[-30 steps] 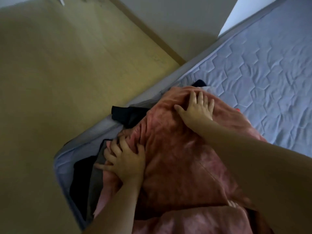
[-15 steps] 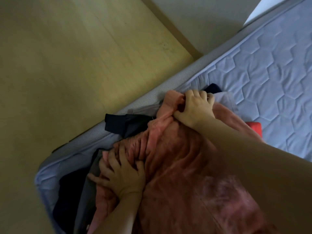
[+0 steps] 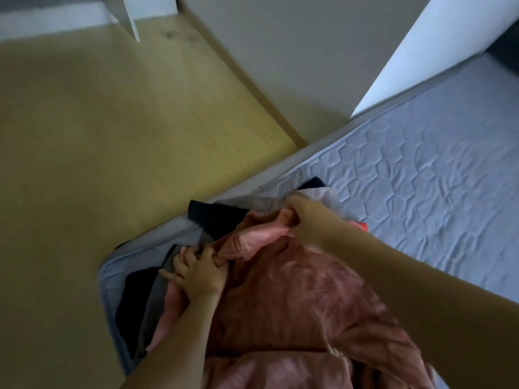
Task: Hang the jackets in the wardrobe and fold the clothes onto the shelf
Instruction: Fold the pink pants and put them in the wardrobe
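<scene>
Rumpled salmon-pink fleece garment [image 3: 295,299], heaped at the corner of a quilted pale-blue mattress [image 3: 421,169], upper edge bunched and lifted. Beneath and beside it, dark navy clothes [image 3: 213,217], a grey piece [image 3: 157,304] and a white one [image 3: 323,196], all crumpled, unfolded.

A pile of clothes [image 3: 280,290] lies on the bed [image 3: 421,178] at the lower middle. The floor [image 3: 112,136] fills the left.
</scene>
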A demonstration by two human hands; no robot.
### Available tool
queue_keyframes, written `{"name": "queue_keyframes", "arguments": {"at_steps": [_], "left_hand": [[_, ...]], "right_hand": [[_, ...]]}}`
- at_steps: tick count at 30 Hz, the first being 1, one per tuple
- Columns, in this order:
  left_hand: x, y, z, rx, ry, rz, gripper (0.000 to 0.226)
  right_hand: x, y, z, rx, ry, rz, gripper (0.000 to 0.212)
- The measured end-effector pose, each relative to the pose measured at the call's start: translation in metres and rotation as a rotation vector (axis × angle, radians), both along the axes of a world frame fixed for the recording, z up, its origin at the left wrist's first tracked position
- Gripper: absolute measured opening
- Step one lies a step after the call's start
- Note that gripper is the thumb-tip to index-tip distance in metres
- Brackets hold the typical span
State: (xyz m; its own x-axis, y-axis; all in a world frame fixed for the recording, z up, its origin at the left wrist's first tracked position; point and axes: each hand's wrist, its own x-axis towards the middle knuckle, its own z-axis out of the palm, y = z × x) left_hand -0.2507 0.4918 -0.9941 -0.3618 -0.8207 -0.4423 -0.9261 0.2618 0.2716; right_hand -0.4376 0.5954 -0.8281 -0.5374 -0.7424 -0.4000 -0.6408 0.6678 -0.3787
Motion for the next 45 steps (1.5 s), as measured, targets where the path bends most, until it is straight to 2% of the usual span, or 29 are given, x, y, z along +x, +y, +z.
{"name": "queue_keyframes", "arguments": {"at_steps": [3,5,7,8,10,12,14,16,18,20,22,24,28,33,37,41,45], "left_hand": [[0.007,-0.013,0.074,-0.085,0.027,-0.107,0.025],[0.022,-0.016,0.133,-0.099,0.252,-0.122,0.009],[0.038,-0.012,0.198,0.1,0.555,-0.07,0.027],[0.046,-0.008,0.234,0.177,0.624,-0.08,0.037],[0.06,0.004,0.305,0.317,0.596,-0.176,0.049],[0.073,0.021,0.373,0.448,0.555,-0.24,0.05],[0.085,0.049,0.443,0.52,0.655,-0.209,0.055],[0.099,0.086,0.516,0.405,0.784,-0.266,0.055],[0.113,0.135,0.586,0.195,0.727,-0.413,0.039],[0.129,0.186,0.649,-0.05,0.672,-0.598,0.04],[0.145,0.23,0.705,-0.293,0.695,-0.747,0.041],[0.157,0.266,0.759,-0.5,0.771,-0.783,0.034],[0.169,0.333,0.854,-0.633,0.979,-0.682,0.017],[0.187,0.424,0.903,-0.617,1.14,-0.396,0.027],[0.228,0.496,0.926,-0.677,1.091,-0.247,0.025],[0.277,0.562,0.96,-1.067,0.965,-0.201,0.034],[0.315,0.629,1.004,-1.3,0.863,-0.128,0.03]], "right_hand": [[0.025,0.012,0.071,-0.038,0.022,-0.018,0.021],[0.038,0.024,0.133,-0.158,0.008,-0.085,0.016],[0.05,0.042,0.2,-0.246,0.0,-0.117,0.017],[0.055,0.054,0.234,-0.249,-0.009,-0.108,0.021],[0.063,0.084,0.3,-0.202,0.014,-0.057,0.025],[0.07,0.122,0.362,-0.199,0.084,-0.093,0.016],[0.081,0.169,0.425,-0.222,0.157,-0.191,0.022],[0.1,0.225,0.487,-0.273,0.203,-0.283,0.025],[0.126,0.286,0.542,-0.351,0.202,-0.365,0.025],[0.151,0.349,0.59,-0.482,0.139,-0.434,0.031],[0.176,0.41,0.634,-0.601,0.037,-0.49,0.03],[0.194,0.461,0.679,-0.685,-0.042,-0.506,0.023],[0.232,0.557,0.757,-0.856,0.019,-0.58,0.015],[0.291,0.641,0.789,-0.924,0.213,-0.496,0.013],[0.344,0.703,0.805,-0.944,0.292,-0.378,0.016],[0.392,0.769,0.821,-1.079,0.283,-0.301,0.02],[0.427,0.833,0.84,-1.192,0.219,-0.278,0.023]]}}
